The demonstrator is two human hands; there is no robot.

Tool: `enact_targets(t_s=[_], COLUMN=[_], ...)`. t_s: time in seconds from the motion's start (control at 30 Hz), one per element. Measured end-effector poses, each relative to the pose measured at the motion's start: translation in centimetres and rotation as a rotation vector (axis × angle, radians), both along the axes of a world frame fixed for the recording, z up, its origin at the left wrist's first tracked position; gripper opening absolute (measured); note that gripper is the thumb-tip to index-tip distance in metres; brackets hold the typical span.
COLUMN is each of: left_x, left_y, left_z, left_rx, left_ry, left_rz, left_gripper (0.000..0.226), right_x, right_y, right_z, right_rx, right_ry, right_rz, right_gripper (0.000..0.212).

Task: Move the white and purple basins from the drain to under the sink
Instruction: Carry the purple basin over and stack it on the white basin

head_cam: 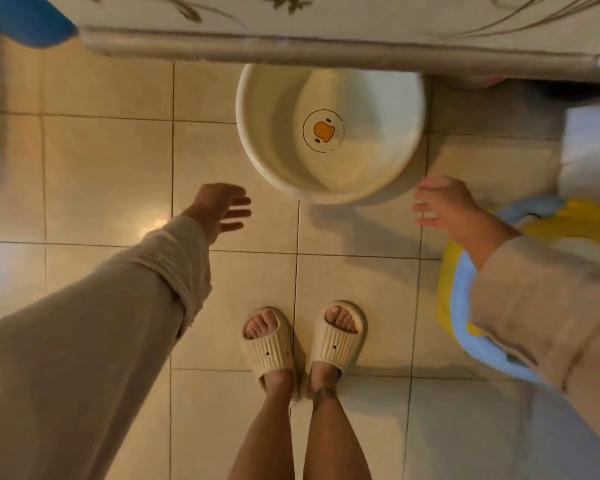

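both hands empty. left hand (220,211) fingers spread wide, palm down, hovering over the floor at about 8 o'clock of the basin, near it but not touching. right hand (442,206) also wide, fingers pointing toward the basin, just beside its rim at about 4 o'clock; contact looks absent but blur makes it hard to call. both in loose beige sleeves (174,268).

task item: round white plastic basin with an orange duck print on its bottom (274,133) sits upright on the beige tiled floor (108,168), empty as far as i can see. its far edge, 12 o'clock side, is tucked beneath the front lip of the grey-edged sink counter with floral pattern (291,50); the near half still sticks out onto open floor.

progress judgement: white basin looks placed or nearly placed, maybe one more push toward 12 o'clock to get it fully under. purple basin not in view anywhere, so that half of the job can't be confirmed; i'd treat it as still open.

surroundings: blue and yellow plastic item (459,306) on the floor at 4 o'clock, partly behind the right arm, can't tell what it is. feet in cream ribbed slippers (336,334) at 6 o'clock. blue object (21,19) at far 10 o'clock.
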State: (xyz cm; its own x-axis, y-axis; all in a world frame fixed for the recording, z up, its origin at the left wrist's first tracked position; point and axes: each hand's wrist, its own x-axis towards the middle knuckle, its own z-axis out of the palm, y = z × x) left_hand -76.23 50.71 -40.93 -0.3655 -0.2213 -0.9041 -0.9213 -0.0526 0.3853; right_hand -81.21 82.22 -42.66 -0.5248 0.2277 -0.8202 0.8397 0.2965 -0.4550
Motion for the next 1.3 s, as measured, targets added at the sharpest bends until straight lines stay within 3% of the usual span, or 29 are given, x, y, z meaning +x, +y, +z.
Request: enact_targets(t_s=[0.2,0.3,0.43,0.53,0.8,1.0,1.17,1.3], left_x=[12.2,17.5,23.5,27.0,26.3,24.0,25.7,30.7], left_y=[1.1,1.5,1.6,0.8,-2.7,-4.5,-2.8,0.9], left_z=[13.3,20.2,28.5,33.2,40.1,44.3,45.9,44.9], left_rx=[0.032,0.037,0.046,0.007,0.01,0.009,-0.048,-0.051], left_ry=[-0.252,-0.349,-0.419,-0.436,-0.295,-0.09,-0.008,-0.081], left_rz=[0.008,0.027,-0.001,-0.059,0.038,0.33,0.533,0.747], left_gripper=[0.018,0.014,0.014,0.013,0.013,0.017,0.014,0.013], right_x=[13.7,20.3,27.0,29.8,28.7,23.4,17.8,14.6], right_y=[-0.8,-0.4,0.9,2.1,2.8,1.9,0.8,-0.6], right_z=[13.6,20.8,29.3,34.7,41.3,42.1,43.0,42.8], right_rx=[-0.127,-0.095,-0.046,-0.001,0.005,0.029,0.05,0.102], right_ry=[-0.224,-0.32,-0.405,-0.39,-0.274,-0.247,-0.246,-0.25], right_rz=[-0.11,-0.175,-0.105,-0.036,-0.067,0.104,0.38,0.677], right_gripper=[0.022,0.021,0.008,0.018,0.017,0.029,0.031,0.034])
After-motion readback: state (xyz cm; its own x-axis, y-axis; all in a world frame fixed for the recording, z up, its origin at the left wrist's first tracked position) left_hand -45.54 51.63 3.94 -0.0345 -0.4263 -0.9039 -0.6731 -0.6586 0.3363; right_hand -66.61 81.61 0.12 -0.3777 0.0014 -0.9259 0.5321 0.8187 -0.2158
